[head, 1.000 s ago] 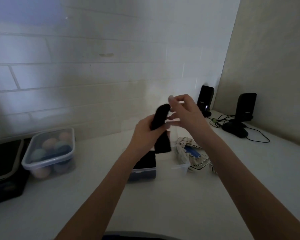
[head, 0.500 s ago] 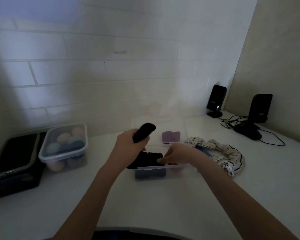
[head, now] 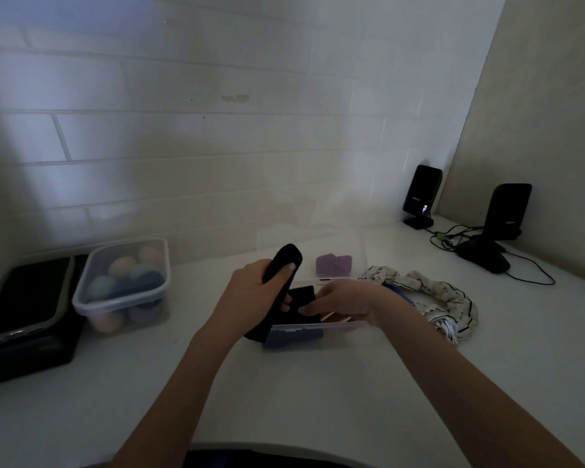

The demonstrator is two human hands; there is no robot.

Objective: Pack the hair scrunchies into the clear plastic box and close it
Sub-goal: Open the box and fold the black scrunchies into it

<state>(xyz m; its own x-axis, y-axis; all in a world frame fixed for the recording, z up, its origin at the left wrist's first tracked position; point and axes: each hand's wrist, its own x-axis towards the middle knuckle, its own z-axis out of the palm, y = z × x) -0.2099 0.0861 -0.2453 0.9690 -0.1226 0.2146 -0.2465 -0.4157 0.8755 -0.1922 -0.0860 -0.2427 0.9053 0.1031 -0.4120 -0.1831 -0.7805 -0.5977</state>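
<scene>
from the head view, our left hand [head: 250,292] still grips the black scrunchie [head: 282,265] above the clear box [head: 313,327], while our right hand [head: 343,300] has dropped inside, fingers pressing another down; packing continues, lid open.

Dim, soft-focus view.
Bluish light washes the tiled wall [head: 190,136] upper left; tile lines bow toward the edges.
</scene>
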